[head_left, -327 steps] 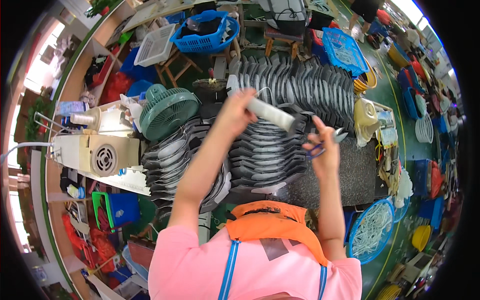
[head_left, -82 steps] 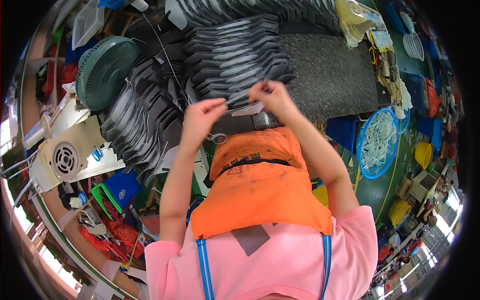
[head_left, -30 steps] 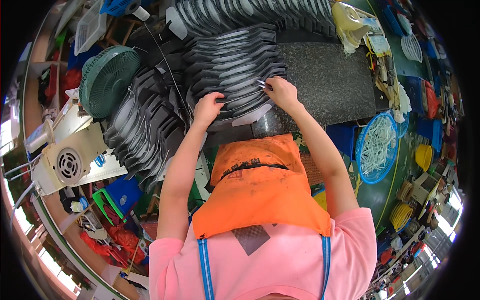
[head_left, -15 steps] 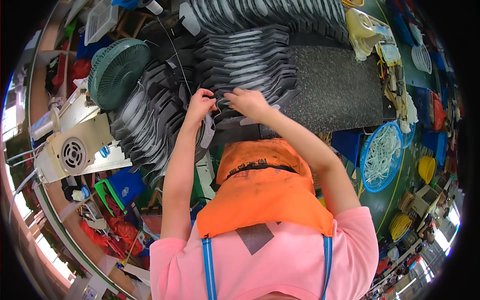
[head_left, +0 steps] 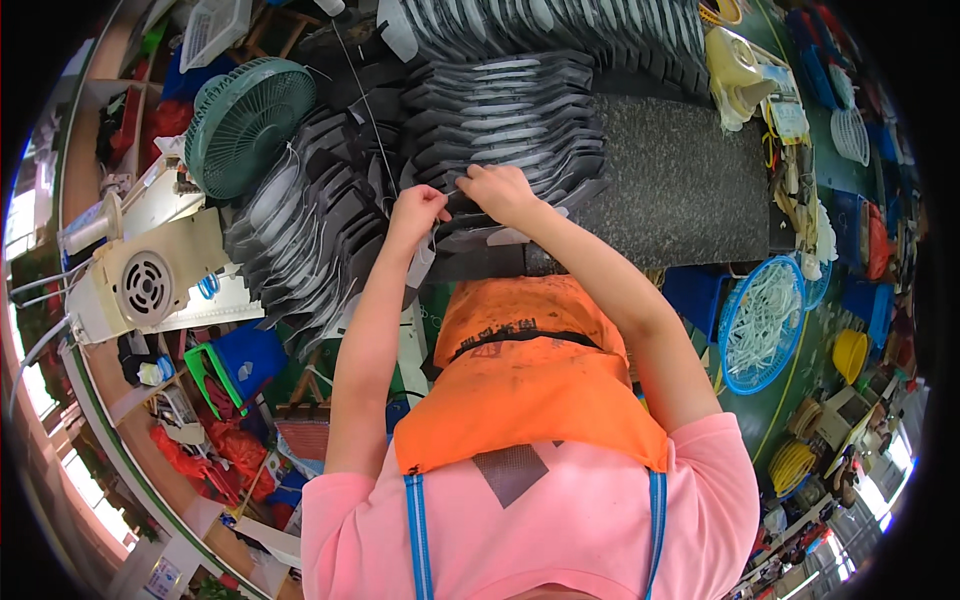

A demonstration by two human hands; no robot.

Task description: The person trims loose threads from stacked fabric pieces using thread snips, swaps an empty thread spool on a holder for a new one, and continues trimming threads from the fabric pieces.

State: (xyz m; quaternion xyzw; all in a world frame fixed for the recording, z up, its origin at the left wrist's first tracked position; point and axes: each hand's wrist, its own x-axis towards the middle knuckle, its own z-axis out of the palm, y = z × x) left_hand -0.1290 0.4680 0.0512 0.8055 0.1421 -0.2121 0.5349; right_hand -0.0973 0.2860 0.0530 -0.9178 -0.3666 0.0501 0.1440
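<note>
My left hand [head_left: 418, 212] is closed in a pinch at the lower left corner of a fanned stack of dark grey cut pieces [head_left: 505, 130]. What its fingertips hold is too small to make out. Just right of it, my right hand [head_left: 497, 193] bends over the stack's near edge with thumb and fingers drawn together; anything between them is hidden. A light grey piece [head_left: 423, 262] hangs below my left hand. Another bunch of overlapping dark pieces with pale panels [head_left: 300, 225] lies to the left, joined by thin threads.
A green fan [head_left: 250, 127] and a cream machine [head_left: 150, 280] stand at left. More dark pieces [head_left: 560, 35] line the far side. A speckled dark board [head_left: 680, 180] lies right, near a cream machine-like object [head_left: 735, 75]. A blue basket [head_left: 763, 325] holds white strips.
My right hand's fingers, earlier reaching out toward the left, are now more curled. Both hands remain at the stack's near left corner. The view has shifted slightly.
</note>
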